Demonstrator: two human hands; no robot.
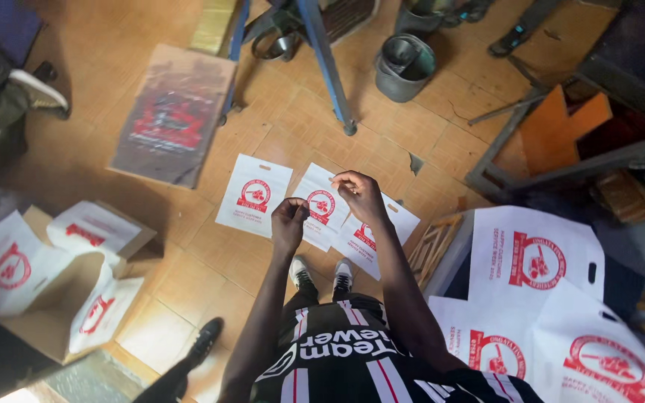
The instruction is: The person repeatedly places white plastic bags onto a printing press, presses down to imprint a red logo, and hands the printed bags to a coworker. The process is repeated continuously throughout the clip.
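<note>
floor (278,127): I log tan tile, bags laid flat on it below me.
stack, near right (554,298): biggest lot; white handled carrier bags with round red emblems, piled on a raised surface.
carton, near left (61,298): open brown box, more of the same white bags spilling in and around it.
dark panel, far left (173,112): flat brownish sheet, faded red print.
row of three bags (254,195): white, red emblem each, side by side just ahead of my shoes.
left hand (290,218): fingers curled, tips closed together; held item too small to tell.
right hand (360,192): fingers bent, pinching above the middle bag (321,205).
step, my judgement: laying out bags; next needs an accurate placement beside the row.
</note>
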